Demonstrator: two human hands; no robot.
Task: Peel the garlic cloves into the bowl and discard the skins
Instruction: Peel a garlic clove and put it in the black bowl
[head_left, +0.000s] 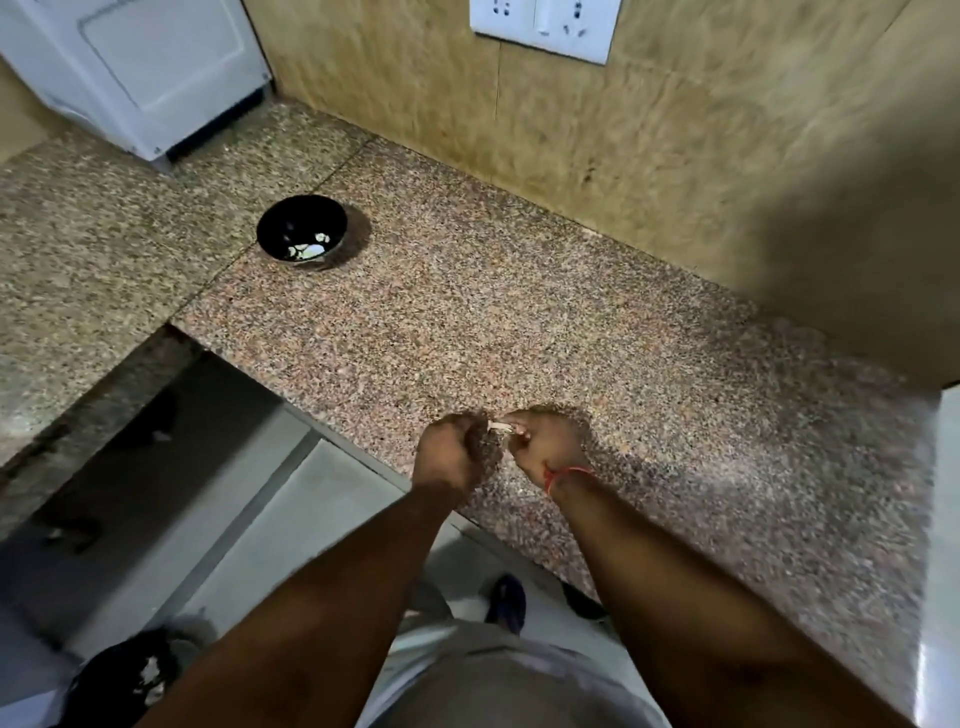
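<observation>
Pale garlic clove (500, 427) pinched between left hand (453, 451) and right hand (546, 445), low over the speckled worktop (597, 332) for steady peeling. Black bowl (270, 221) well apart, holding peeled cloves.

The counter (519, 322) is speckled pink, brown and black, and the bowl (270, 228) is black with white cloves (309, 249) inside. The wall (675, 171) is mottled tan, the socket (545, 26) white.
</observation>
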